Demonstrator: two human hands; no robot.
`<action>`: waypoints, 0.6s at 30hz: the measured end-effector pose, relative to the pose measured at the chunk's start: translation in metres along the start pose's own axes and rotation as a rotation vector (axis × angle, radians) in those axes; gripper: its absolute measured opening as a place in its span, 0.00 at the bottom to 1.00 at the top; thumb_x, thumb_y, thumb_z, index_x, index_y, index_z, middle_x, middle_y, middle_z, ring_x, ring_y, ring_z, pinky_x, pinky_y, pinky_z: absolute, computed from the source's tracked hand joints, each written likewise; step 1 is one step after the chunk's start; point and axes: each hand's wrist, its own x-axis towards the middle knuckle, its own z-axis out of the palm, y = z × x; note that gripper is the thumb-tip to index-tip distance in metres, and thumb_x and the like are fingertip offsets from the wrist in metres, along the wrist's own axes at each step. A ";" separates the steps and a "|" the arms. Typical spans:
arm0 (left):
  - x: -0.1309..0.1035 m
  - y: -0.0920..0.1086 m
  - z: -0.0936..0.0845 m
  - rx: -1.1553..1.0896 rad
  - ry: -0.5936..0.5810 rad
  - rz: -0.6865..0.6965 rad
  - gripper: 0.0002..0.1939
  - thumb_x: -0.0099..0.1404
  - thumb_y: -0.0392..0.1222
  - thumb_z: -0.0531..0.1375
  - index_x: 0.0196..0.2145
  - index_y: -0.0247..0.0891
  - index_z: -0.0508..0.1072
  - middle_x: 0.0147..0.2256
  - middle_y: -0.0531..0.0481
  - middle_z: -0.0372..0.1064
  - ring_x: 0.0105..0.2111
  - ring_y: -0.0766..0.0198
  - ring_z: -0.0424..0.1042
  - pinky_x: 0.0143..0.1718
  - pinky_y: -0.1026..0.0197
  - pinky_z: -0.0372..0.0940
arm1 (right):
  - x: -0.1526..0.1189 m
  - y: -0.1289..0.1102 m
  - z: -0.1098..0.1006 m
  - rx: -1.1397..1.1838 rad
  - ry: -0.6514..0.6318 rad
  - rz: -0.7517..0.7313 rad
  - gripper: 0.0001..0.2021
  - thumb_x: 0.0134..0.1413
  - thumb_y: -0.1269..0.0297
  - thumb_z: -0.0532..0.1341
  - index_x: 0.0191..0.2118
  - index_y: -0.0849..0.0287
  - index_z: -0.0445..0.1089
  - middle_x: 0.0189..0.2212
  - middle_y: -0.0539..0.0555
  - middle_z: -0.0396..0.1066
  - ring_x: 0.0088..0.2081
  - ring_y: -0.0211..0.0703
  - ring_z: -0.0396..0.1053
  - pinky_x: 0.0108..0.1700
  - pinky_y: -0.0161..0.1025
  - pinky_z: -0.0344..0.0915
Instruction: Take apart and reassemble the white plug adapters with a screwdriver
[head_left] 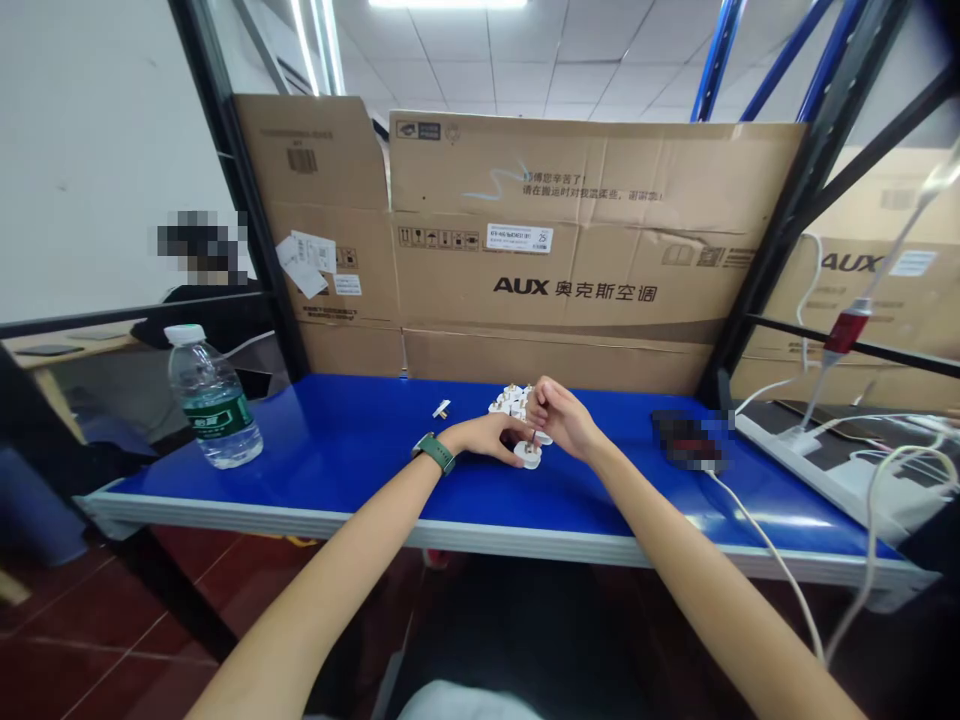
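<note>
My left hand (491, 437) reaches in over the blue table with its thumb and fingers closed on the rim of a round white plug part (529, 458), which rests on the tabletop. Small metal bits show on top of that part. Above it, my right hand (564, 415) is curled around a thin dark tool (534, 437) whose tip points down at the part; its handle is hidden in my fingers. Several more white plug parts (511, 400) with brass-coloured metal lie clustered just behind my hands. Another white piece with brass pins (442, 409) lies apart, to the left.
A water bottle (214, 400) stands at the table's left end. On the right lie a blurred-out dark device (688, 440) with a white cable (765, 545) and a white power strip (817, 475). Cardboard (555, 260) walls the back. A person (214, 280) is beyond the left frame post.
</note>
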 end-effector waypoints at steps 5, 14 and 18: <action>-0.002 0.003 -0.001 0.108 0.033 -0.026 0.26 0.56 0.48 0.71 0.52 0.42 0.78 0.46 0.47 0.78 0.46 0.56 0.74 0.49 0.57 0.65 | 0.003 0.002 -0.010 -0.064 0.045 -0.030 0.21 0.57 0.41 0.62 0.37 0.56 0.67 0.30 0.52 0.64 0.33 0.43 0.64 0.41 0.43 0.69; -0.003 0.011 0.000 0.178 0.066 -0.065 0.25 0.53 0.49 0.73 0.48 0.43 0.81 0.44 0.49 0.79 0.43 0.56 0.74 0.47 0.59 0.65 | 0.005 0.007 -0.020 -0.240 0.077 -0.081 0.22 0.57 0.43 0.62 0.47 0.56 0.71 0.30 0.52 0.69 0.34 0.44 0.69 0.42 0.44 0.70; -0.002 0.008 0.001 0.208 0.077 -0.064 0.25 0.53 0.50 0.73 0.49 0.42 0.80 0.39 0.49 0.78 0.37 0.59 0.73 0.40 0.61 0.64 | 0.005 0.008 -0.019 -0.275 0.056 -0.094 0.19 0.58 0.43 0.61 0.41 0.55 0.70 0.30 0.53 0.70 0.33 0.46 0.71 0.41 0.46 0.71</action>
